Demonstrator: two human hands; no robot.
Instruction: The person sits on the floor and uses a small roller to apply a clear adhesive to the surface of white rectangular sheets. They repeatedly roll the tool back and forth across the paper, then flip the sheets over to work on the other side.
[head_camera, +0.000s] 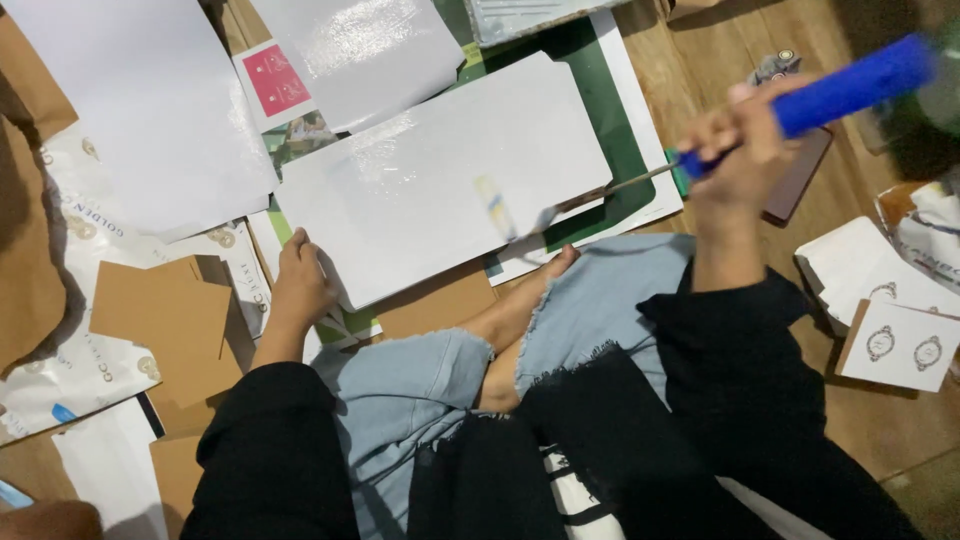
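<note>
a blue-handled paint roller (840, 90) is held tight in the right hand (745, 150); the glossy white rectangular sheet (440, 180) is pinned flat by the left hand (298, 285).

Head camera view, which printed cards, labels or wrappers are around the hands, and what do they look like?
Pink label: top centre, square, on white card.
Cream cards: right, oval emblems.
White wrapper: left, gold round marks.
Glossy white sheet: centre, under left hand.
</note>
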